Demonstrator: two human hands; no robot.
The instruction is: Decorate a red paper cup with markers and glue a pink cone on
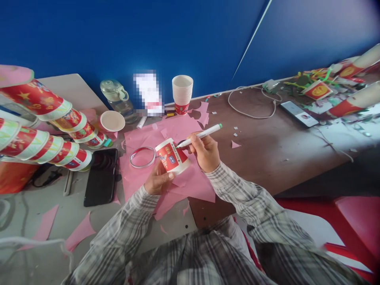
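Cradling the red-and-white paper cup (171, 158) in your left hand (157, 180), you have those fingers partly curled around its lower side, with the thumb pressing near its lower edge. Your right hand (206, 152) pinches a white marker (204, 133) almost closed between thumb and fingers, its green tip at the cup's printed wall. The cup sits tilted in your grasp above the pink paper (204, 190), between a shiny ring (141, 166) and your right hand. It looks very light and thin-walled, so it should dent or buckle if you squeeze mid-wall; its smooth print may also slide a little under your fingers. The stiffest places to hold are likely the rolled rim and the base edge. The marker seems light and rigid, best taken low on the barrel, clear of the tip.
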